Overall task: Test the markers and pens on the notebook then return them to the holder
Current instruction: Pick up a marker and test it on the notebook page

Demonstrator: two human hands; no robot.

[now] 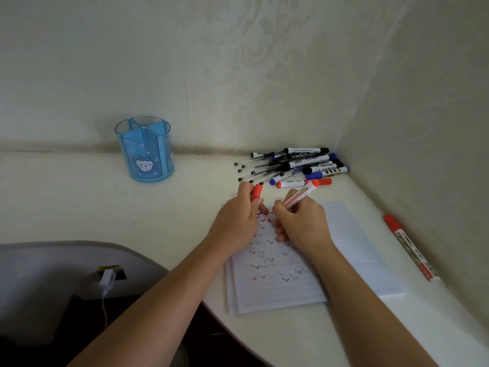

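Right hand [301, 223] grips the red marker [299, 197], slanting far-right. Left hand [238, 218] pinches the red cap [256, 192] just left, above the notebook [357, 247].

Translucent plastic holder [144, 149], lined paper notebook [354, 247]

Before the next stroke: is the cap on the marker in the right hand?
No, the left hand pinches the red cap apart from the marker that the right hand grips over the notebook.
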